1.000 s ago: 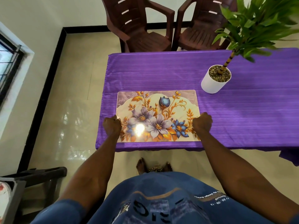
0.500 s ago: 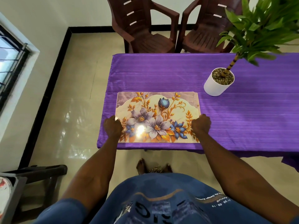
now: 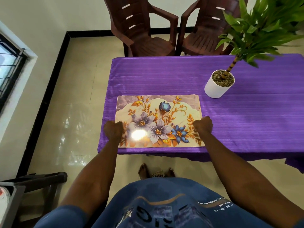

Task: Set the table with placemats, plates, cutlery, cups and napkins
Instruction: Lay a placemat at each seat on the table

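A floral placemat (image 3: 164, 111) with blue, lilac and gold flowers lies flat on the purple tablecloth (image 3: 164, 76), close to the table's near left corner. My left hand (image 3: 113, 131) is curled over the mat's left edge near the front. My right hand (image 3: 203, 127) is curled at its right edge, level with the left hand. Both seem to grip the mat by its sides, though their fingertips are hidden. A second thin edge shows at the mat's far right corner. No plates, cutlery, cups or napkins are in view.
A white pot (image 3: 217, 87) with a tall green plant stands just beyond the mat's far right corner. Two dark brown plastic chairs (image 3: 144, 38) stand behind the table. A dark stool (image 3: 41, 180) and a grey container's rim (image 3: 12, 191) sit at lower left on the tiled floor.
The mat and both hands keep their places on the table. Only the view has shifted slightly.
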`<move>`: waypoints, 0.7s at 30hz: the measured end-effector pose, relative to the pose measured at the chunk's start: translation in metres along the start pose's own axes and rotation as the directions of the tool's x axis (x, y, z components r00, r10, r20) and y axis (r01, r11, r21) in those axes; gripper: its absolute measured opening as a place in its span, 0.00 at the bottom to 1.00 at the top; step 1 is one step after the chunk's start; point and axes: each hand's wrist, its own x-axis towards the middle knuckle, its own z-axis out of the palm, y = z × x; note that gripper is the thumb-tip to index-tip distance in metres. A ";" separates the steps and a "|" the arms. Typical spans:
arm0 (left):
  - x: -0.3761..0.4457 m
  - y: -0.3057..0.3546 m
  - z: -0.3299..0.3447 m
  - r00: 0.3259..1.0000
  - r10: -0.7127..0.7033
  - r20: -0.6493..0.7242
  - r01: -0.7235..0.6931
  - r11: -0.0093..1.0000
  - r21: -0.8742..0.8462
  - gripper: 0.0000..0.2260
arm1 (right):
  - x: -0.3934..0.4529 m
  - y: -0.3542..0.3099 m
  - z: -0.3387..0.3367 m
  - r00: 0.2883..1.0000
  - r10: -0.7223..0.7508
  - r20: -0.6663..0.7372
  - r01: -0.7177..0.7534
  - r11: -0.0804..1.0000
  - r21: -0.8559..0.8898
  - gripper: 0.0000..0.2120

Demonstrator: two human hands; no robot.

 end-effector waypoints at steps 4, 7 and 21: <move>0.014 -0.006 0.011 0.998 -0.068 -0.015 0.067 0.995 -0.078 0.27 | -0.008 -0.004 0.001 1.000 -0.002 0.020 -0.001 0.993 0.119 0.26; -0.013 0.016 -0.002 0.995 -0.092 -0.044 0.088 0.992 -0.089 0.24 | -0.015 -0.007 0.005 1.000 -0.008 0.012 0.006 0.990 0.138 0.23; -0.026 0.017 -0.011 0.998 -0.058 0.000 0.058 0.991 -0.117 0.19 | -0.022 -0.008 0.005 0.999 -0.019 0.032 0.013 0.985 0.173 0.15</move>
